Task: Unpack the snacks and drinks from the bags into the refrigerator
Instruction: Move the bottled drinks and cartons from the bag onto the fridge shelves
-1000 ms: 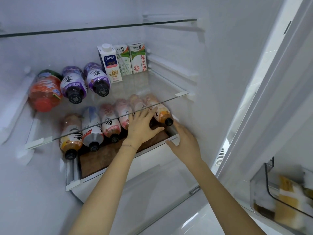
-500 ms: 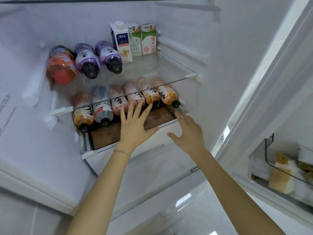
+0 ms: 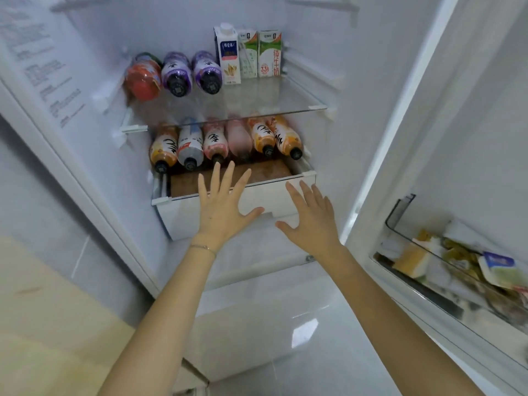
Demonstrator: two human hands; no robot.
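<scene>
Left hand (image 3: 221, 207) and right hand (image 3: 310, 221), spread empty, face the drawer (image 3: 265, 195); the bottle row (image 3: 225, 138) lies behind its rim, caps forward, nearer the left hand.

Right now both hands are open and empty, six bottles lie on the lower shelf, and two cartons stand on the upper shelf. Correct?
No. The head view shows three cartons standing on the upper shelf, not two. The left hand and right hand are open and empty, and six bottles lie on the lower shelf.
</scene>
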